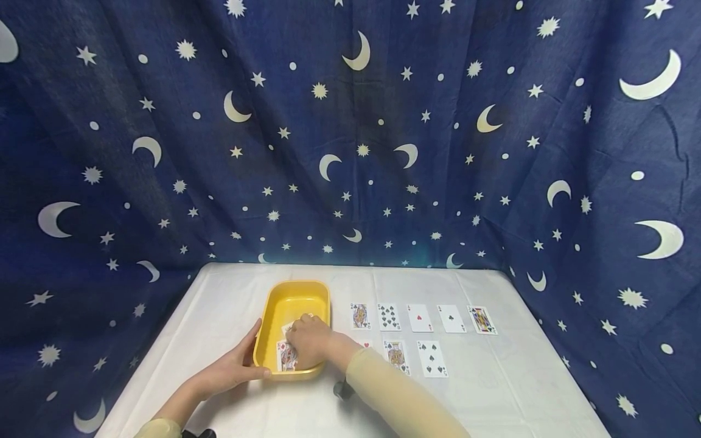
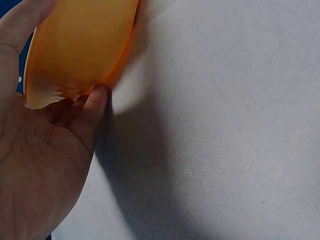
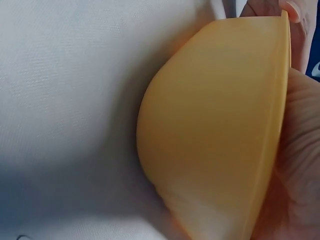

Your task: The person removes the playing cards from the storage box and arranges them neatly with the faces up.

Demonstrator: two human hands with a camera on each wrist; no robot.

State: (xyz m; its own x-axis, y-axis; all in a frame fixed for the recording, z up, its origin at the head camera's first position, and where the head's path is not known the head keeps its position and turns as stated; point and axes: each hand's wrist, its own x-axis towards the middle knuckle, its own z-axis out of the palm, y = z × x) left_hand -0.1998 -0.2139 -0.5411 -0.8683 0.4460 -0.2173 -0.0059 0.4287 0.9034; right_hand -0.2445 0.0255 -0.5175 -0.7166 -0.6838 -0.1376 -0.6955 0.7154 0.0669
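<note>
A yellow plastic tub [image 1: 298, 291] stands on the white-covered table, with playing cards [image 1: 286, 356] lying inside, one of them a face card. My left hand [image 1: 232, 368] grips the tub's near left corner, thumb at the near rim and fingers along the left wall. The left wrist view shows those fingers [image 2: 92, 112] against the tub's outer side. Reaching over the right rim, my right hand [image 1: 311, 342] is down inside the tub on the cards, fingers bent; its fingertips are hidden, so I cannot tell whether it pinches a card.
Right of the tub, face-up cards lie in two rows. The back row has a queen [image 1: 359, 316], a black spot card [image 1: 389, 317], two aces [image 1: 420, 317] and another face card [image 1: 482, 320]. My right forearm partly covers the front row, which includes a king [image 1: 397, 356] and a spade card [image 1: 432, 359].
</note>
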